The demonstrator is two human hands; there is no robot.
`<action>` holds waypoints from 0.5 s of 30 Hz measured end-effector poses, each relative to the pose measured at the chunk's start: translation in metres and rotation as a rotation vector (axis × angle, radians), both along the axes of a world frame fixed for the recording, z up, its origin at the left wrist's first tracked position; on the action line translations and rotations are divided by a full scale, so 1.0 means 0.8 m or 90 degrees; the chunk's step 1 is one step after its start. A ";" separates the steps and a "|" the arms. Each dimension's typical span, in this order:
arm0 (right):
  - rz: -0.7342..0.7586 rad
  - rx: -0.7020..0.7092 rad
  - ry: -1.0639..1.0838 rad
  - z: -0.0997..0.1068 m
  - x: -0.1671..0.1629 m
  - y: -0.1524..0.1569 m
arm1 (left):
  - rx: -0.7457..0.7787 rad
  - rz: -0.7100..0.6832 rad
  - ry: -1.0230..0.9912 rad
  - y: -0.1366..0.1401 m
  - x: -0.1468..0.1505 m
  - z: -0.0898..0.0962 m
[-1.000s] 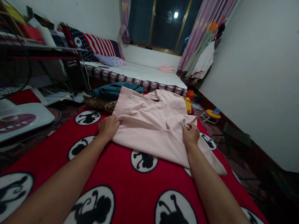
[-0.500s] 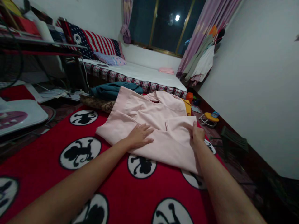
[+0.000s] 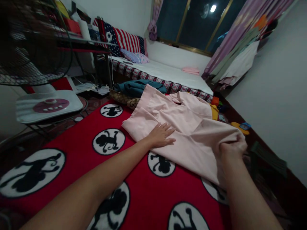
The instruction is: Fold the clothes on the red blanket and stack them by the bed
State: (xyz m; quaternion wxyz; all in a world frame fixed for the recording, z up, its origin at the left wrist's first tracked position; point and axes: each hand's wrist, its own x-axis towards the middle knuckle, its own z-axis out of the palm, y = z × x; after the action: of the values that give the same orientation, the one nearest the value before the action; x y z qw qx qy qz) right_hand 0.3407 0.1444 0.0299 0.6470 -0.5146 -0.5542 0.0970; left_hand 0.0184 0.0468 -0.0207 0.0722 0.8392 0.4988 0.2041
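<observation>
Pink shirt (image 3: 184,123) lay creased across the red monkey-print blanket (image 3: 141,191), around the centre of the head view. At the shirt's eight o'clock, the left hand (image 3: 161,135) rested palm down on its fabric, fingers spread. At four o'clock, the right hand (image 3: 233,148) was closed on a bunched edge, raising a fold; exactly how its fingertips met I could not tell. Beyond the shirt, a teal garment (image 3: 134,88) and a brown patterned cloth (image 3: 124,98) sat at ten o'clock, yellow fabric (image 3: 214,112) at two. A bed (image 3: 168,68) stood at twelve, an electric fan (image 3: 50,107) at nine.
</observation>
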 end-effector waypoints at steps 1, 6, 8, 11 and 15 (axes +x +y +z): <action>-0.011 0.018 0.037 0.007 -0.014 -0.008 | 0.001 0.015 -0.053 0.002 -0.001 0.001; 0.257 -0.098 -0.169 0.033 -0.121 -0.074 | 0.197 0.216 -0.411 -0.005 -0.021 0.015; 0.421 -0.122 -0.393 0.038 -0.152 -0.102 | 0.295 0.301 -0.474 -0.011 -0.032 0.022; 0.418 -0.144 -0.420 0.040 -0.157 -0.129 | 0.376 0.314 -0.492 -0.016 -0.044 0.025; 0.318 -0.240 -0.386 0.033 -0.121 -0.139 | 0.372 0.243 -0.474 -0.007 -0.041 0.018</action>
State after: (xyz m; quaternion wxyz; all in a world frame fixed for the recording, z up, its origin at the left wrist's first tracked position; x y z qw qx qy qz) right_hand 0.2436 0.0329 0.0563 0.3065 -0.4788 -0.7994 0.1944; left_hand -0.0143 0.0410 -0.0059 -0.0314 0.5887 0.5054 0.6301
